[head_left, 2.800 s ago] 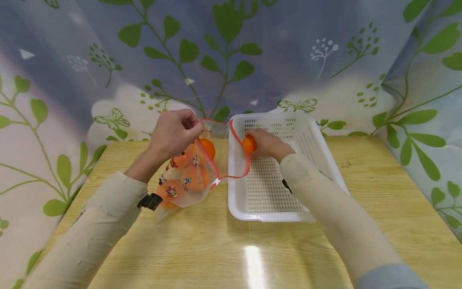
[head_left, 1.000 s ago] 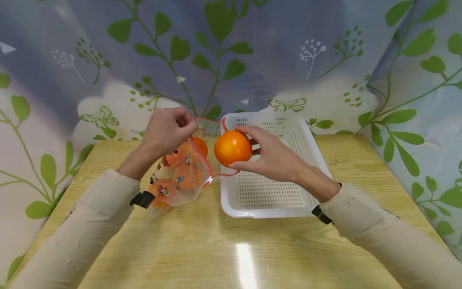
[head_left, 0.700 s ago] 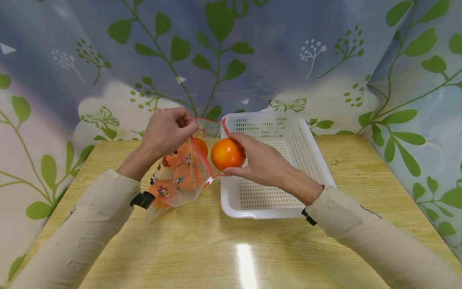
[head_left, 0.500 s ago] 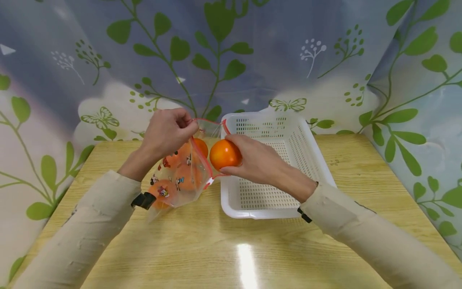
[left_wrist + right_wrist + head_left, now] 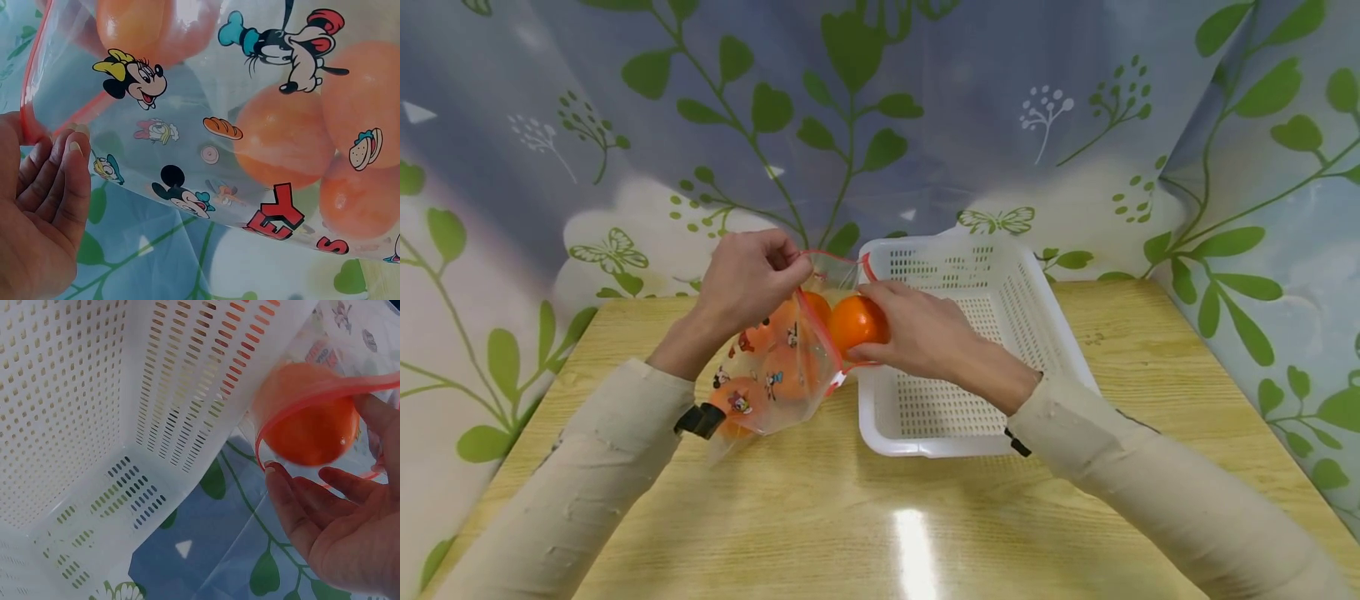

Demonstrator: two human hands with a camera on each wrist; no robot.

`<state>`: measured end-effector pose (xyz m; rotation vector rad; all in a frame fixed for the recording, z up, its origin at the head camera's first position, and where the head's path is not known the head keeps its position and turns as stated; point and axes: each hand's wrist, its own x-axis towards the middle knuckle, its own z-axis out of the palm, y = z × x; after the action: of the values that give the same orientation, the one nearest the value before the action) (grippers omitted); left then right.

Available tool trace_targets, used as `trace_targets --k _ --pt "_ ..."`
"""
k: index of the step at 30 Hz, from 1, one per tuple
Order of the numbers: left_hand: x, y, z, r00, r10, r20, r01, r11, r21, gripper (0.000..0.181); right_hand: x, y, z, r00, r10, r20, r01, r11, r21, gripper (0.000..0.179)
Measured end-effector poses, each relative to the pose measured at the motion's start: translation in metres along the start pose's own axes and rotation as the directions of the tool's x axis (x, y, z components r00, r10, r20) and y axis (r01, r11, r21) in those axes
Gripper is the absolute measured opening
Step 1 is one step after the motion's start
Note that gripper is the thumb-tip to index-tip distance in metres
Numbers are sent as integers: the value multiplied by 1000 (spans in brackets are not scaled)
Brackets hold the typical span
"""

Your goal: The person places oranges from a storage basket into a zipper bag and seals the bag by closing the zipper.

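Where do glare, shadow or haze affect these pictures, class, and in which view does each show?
Head view: a bright glare streak on the table near the bottom edge, plus soft shadow beside the left sleeve; left wrist view: the clear bag veils the oranges, paling them; right wrist view: muted light, the white basket looking greyish.

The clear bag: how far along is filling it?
Done: several orange fruits sit in the clear bag. In hand: the right hand holds another fruit at the bag's open red rim, which the left hand pinches. Still to do, probably: releasing that fruit inside, then closing the bag.
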<state>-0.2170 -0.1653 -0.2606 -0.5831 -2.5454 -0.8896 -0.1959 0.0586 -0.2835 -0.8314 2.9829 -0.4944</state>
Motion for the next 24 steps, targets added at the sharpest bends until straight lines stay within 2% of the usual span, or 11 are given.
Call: trace_targets --k 11,18,24 --pt "0 0 2 1000 -21 -5 21 1000 6 16 -16 8 -8 996 -23 -81 25 999 25 46" --pt "-1 0 3 1000 -18 -6 18 1000 10 17 -29 4 -12 991 -65 -121 78 992 102 30" --pt "1 0 4 1000 -15 -19 15 1000 8 17 -44 -7 -21 992 -76 -100 92 982 165 20"
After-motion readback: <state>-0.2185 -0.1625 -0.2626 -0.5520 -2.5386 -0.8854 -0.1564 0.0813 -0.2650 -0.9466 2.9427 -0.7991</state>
